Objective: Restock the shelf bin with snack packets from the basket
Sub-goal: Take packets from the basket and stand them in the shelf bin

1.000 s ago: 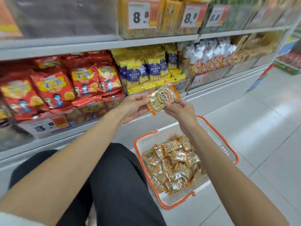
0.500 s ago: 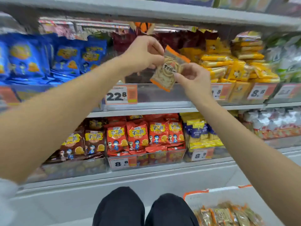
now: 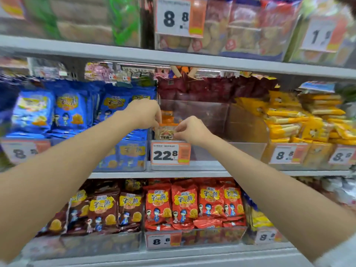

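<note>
Head view onto grey metal shelving (image 3: pixel 173 58) crammed with snack bags. At mid level, between blue crisp bags (image 3: pixel 69 110) and yellow wrapped packs (image 3: pixel 308 122), a clear plastic shelf bin (image 3: pixel 240 128) with a few orange packets (image 3: pixel 167 115) at its back left. Left hand (image 3: pixel 144 112) and right hand (image 3: pixel 192 130) both over the bin's front left corner, each pinching a top corner of one transparent orange-edged snack packet (image 3: pixel 166 132), upright just behind the white-and-orange 22.8 price tag (image 3: pixel 170 154).

orange-edged snack packet (image 3: pixel 166 132), blue bags (image 3: pixel 70 110), red bags (image 3: pixel 184 203), yellow packs (image 3: pixel 285 114)
</note>
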`<action>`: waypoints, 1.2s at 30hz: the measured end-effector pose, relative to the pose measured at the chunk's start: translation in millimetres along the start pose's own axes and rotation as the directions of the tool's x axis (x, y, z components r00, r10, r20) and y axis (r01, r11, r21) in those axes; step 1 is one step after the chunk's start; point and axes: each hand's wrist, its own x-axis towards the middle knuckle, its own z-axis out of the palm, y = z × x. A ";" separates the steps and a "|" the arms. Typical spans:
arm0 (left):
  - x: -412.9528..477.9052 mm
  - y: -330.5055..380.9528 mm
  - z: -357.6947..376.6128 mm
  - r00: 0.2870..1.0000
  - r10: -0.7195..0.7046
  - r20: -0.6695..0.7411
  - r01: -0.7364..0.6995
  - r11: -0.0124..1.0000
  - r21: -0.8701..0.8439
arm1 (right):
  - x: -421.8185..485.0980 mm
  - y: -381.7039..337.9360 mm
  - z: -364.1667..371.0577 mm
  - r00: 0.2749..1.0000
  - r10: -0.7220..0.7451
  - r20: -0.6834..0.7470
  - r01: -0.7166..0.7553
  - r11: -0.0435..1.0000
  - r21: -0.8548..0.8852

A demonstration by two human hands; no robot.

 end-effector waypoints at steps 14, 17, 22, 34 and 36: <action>14.5 21.9 15.6 0.992 -0.121 -0.042 0.127 0.902 0.413 | 20.4 3.2 9.7 0.963 0.215 0.159 -0.226 0.973 0.053; 12.1 21.7 16.2 0.988 -0.129 -0.084 0.151 0.915 0.375 | 16.2 1.6 7.5 0.966 0.223 0.134 -0.231 0.972 0.048; 1.1 17.3 21.6 0.960 -0.077 -0.271 0.137 0.968 0.212 | -2.5 3.2 0.4 0.986 0.085 -0.142 -0.082 0.996 0.027; -47.8 144.6 63.1 0.884 -0.079 -0.461 -0.151 0.884 -0.442 | -124.2 84.8 -6.6 0.714 -0.161 -0.681 0.252 0.967 0.035; -50.7 178.5 80.0 0.908 -0.027 -0.418 -0.190 0.862 -0.470 | -153.6 111.7 -6.6 0.723 -0.107 -0.682 0.184 0.982 0.041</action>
